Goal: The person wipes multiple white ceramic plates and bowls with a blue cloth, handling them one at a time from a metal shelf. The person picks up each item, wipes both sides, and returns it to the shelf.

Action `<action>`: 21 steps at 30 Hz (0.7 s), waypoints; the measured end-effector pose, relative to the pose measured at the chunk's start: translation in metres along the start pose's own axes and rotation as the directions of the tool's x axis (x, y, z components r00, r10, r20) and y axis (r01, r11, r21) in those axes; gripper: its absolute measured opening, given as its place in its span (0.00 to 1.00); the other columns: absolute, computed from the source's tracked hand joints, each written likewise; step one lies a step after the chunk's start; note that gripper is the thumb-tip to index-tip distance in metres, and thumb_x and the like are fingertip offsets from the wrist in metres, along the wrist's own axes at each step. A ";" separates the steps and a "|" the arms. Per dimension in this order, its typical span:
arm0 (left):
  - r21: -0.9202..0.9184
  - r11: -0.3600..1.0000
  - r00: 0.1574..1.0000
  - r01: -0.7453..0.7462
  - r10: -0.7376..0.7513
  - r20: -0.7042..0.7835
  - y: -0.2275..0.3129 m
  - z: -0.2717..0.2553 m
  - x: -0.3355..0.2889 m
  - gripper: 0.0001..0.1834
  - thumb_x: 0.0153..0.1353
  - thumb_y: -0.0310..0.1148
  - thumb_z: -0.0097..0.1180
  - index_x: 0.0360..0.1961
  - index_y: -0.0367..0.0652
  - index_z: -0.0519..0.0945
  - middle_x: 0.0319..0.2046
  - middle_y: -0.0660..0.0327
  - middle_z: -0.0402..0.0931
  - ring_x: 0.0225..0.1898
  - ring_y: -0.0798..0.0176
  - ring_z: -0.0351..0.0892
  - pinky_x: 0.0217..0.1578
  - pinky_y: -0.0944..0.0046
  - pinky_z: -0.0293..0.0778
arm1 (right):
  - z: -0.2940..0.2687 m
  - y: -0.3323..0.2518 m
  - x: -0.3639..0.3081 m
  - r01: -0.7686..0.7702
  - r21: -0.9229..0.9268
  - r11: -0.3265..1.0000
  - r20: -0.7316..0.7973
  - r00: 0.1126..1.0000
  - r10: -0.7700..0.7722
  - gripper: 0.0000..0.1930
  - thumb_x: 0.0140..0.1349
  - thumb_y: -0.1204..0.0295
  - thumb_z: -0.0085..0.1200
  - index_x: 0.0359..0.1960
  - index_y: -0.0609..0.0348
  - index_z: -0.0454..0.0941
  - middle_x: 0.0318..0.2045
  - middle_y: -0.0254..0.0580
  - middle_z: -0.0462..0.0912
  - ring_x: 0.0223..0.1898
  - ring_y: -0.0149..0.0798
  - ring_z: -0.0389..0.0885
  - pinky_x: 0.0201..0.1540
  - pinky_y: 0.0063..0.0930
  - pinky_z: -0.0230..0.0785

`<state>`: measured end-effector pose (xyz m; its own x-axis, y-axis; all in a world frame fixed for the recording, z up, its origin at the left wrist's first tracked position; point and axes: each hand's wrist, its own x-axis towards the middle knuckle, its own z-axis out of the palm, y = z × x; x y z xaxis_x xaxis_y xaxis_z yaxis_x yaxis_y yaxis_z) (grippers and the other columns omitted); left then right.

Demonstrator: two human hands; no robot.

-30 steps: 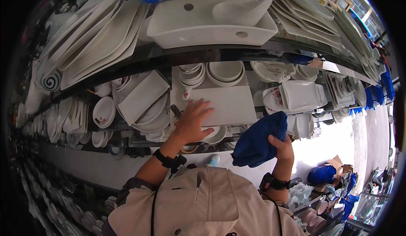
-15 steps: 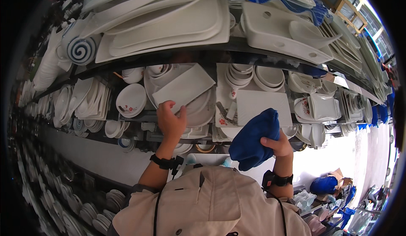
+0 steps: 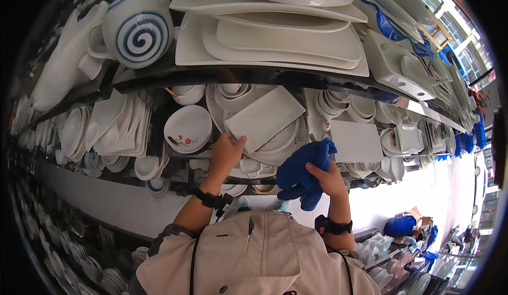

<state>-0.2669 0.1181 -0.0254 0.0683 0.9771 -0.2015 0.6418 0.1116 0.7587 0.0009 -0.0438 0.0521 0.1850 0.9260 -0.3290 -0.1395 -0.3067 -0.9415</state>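
Observation:
My left hand (image 3: 227,153) is closed at the near left edge of a white rectangular plate (image 3: 267,116), fingers along its side and thumb near its corner. That plate lies slanted over a larger round white plate (image 3: 286,141). In my right hand (image 3: 329,178) is a bunched blue cloth (image 3: 301,176), gripped with the thumb on top and hanging in front of the shelf. Left of my left hand stands a round white dish (image 3: 188,129) with red flowers. Beyond the cloth is a ribbed white square plate (image 3: 357,141).
An upper shelf (image 3: 238,76) juts over the work area, bearing stacked white platters (image 3: 286,44) and a teapot (image 3: 138,33) with a blue spiral. Stacked bowls (image 3: 333,103) and upright plates (image 3: 124,131) crowd the middle shelf. More dishes stand low at left; a blue bundle (image 3: 400,225) lies at right.
My view has shifted left, so the shelves appear farther right. My right hand has brought the cloth closer to my left hand. The left hand stays at the rectangular plate's edge.

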 end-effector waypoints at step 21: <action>-0.551 0.827 0.993 0.115 -0.076 0.094 -0.019 0.019 0.039 0.23 0.53 0.29 0.63 0.48 0.29 0.74 0.43 0.47 0.80 0.42 0.50 0.83 0.44 0.55 0.79 | 0.021 -0.003 -0.010 0.038 -0.155 0.987 -0.133 0.989 -0.060 0.18 0.64 0.70 0.61 0.52 0.67 0.78 0.44 0.40 0.84 0.46 0.35 0.81 0.53 0.31 0.72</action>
<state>-0.2619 0.1507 -0.0591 0.0908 0.9445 -0.3157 0.1176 0.3046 0.9452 -0.0209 -0.0477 0.0598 0.3211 0.9050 -0.2791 0.0205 -0.3013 -0.9533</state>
